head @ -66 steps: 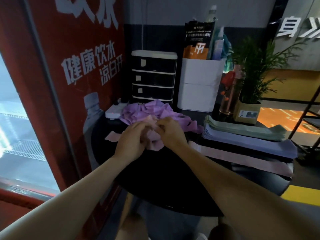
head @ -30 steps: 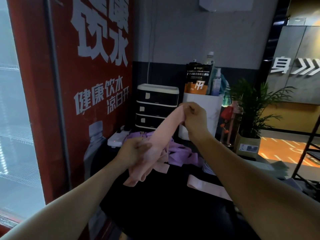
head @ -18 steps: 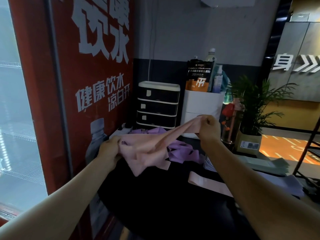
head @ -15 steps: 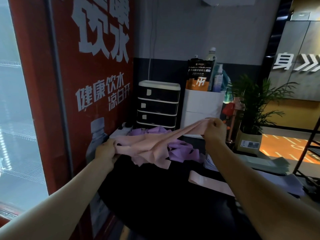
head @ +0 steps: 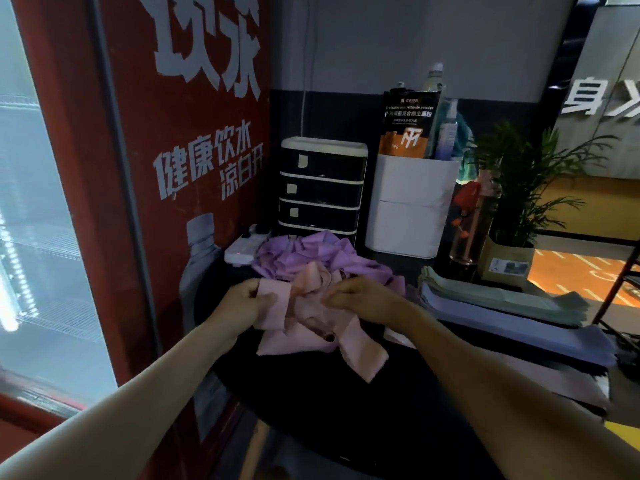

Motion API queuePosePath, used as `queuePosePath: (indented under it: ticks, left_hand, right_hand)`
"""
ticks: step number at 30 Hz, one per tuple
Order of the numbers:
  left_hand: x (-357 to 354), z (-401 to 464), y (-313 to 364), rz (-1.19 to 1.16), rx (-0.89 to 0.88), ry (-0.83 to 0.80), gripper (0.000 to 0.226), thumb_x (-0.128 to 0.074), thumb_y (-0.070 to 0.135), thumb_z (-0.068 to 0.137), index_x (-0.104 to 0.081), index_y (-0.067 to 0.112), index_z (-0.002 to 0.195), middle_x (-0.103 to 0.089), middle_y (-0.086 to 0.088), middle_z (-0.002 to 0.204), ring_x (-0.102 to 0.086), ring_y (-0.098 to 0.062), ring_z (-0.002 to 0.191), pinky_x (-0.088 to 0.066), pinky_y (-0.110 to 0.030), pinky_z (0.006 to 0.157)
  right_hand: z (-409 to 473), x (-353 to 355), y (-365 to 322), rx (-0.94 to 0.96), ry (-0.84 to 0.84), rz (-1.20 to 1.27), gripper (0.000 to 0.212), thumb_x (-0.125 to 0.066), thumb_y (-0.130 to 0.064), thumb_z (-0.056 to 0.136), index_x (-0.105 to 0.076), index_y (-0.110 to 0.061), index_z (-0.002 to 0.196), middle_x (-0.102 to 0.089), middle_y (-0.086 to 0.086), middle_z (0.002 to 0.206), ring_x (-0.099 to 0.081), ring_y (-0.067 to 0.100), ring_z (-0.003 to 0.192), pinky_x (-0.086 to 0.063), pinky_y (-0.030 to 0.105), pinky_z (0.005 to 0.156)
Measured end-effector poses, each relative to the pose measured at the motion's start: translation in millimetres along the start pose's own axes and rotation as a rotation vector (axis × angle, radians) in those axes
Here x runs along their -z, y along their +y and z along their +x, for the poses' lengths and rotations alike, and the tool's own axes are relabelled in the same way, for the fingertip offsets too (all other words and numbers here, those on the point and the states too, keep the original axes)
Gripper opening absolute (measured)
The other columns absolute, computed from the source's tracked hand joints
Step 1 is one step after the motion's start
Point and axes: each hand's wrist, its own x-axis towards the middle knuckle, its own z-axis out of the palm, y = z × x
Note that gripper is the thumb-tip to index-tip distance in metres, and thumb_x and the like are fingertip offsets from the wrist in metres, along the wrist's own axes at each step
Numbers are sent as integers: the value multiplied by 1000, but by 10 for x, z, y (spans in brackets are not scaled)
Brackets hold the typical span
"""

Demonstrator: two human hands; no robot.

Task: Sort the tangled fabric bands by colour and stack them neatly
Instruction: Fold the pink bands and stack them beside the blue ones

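Two hands (head: pixel 308 303) — purple tangle (head: pixel 311 254) just behind

Dim room. A red fridge (head: pixel 194 150) with white lettering and a lit glass door (head: pixel 41 216) stands left. Behind the dark counter (head: pixel 346 410) rises a grey wall (head: pixel 415 39) with a black lower band. Orange floor (head: pixel 581 271) glows far right.

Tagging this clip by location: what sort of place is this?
Probably a gym's front corner: a red drinks fridge advertising water, a supplement powder pouch, and stacked bands on a black table.
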Motion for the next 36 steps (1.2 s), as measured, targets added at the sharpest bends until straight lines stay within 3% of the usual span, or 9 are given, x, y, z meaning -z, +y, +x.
queuePosePath:
  ticks: [4,7,11,15,19,22,27,31,36]
  left_hand:
    - [117,-80,-84,39,0,-21,18,-57,-2,88,-63,15,92,-67,-8,92,-62,-23,85,-50,-36,81]
    - [167,-106,-142,27,18,-7,17,-57,0,89,-63,16,90,-67,-8,92,-61,-24,87,-49,-39,86]
    - [174,-70,-121,22,-22,70,16,-51,9,94,-60,17,84,-61,-4,78,-56,-19,76,-46,-30,70]
    - [167,22,8,126,-103,180,17,-48,15,96,-58,16,82,-61,-7,79,-56,-20,72,-45,-30,65]
    - [165,100,89,340,-168,262,17,-49,15,94,-58,4,85,-59,-10,79,-54,-22,73,-40,-28,63]
    - [89,111,101,303,-219,236,22,-51,11,92,-50,8,71,-49,-1,65,-45,-13,63,-35,-19,55]
    - [-97,148,207,493,-349,68,36,-52,28,86,-35,14,58,-40,1,57,-40,-14,58,-31,-28,56]
    - [-189,185,327,705,-416,47,34,-47,29,90,-43,12,62,-45,-5,65,-48,-20,61,-34,-29,57]
    - [-274,135,494,1154,-454,248,30,-44,36,95,-56,9,100,-47,-10,114,-53,-28,100,-44,-37,74]
  right_hand:
    - [177,-279,35,73,89,-406,44,-58,-30,91,-51,-12,131,-45,8,138,-36,28,131,-31,29,102]
    - [291,-517,183,63,51,-443,48,-57,-33,90,-49,-8,130,-51,15,132,-47,32,123,-37,31,98]
    - [330,-475,98,159,189,-352,22,-60,-22,89,-67,-4,99,-64,15,103,-55,20,86,-38,24,69]
    - [309,-60,-198,223,373,-109,16,-61,-15,89,-69,-1,88,-55,-3,68,-47,11,63,-37,19,60]
    - [209,367,-361,72,692,447,15,-52,-17,93,-63,-8,89,-58,10,77,-52,20,69,-40,26,58]
    - [164,488,-389,44,738,469,17,-51,-18,93,-62,-5,90,-53,11,75,-47,20,69,-38,26,60]
    - [85,466,-338,69,733,543,17,-54,-16,93,-63,-3,87,-54,7,72,-49,18,66,-40,27,60]
    - [-1,502,-285,65,722,590,17,-50,-15,95,-63,-8,87,-60,3,75,-57,18,72,-50,35,73]
    - [-76,544,-250,34,675,501,20,-50,-7,91,-61,-16,76,-60,8,77,-56,25,76,-49,37,73]
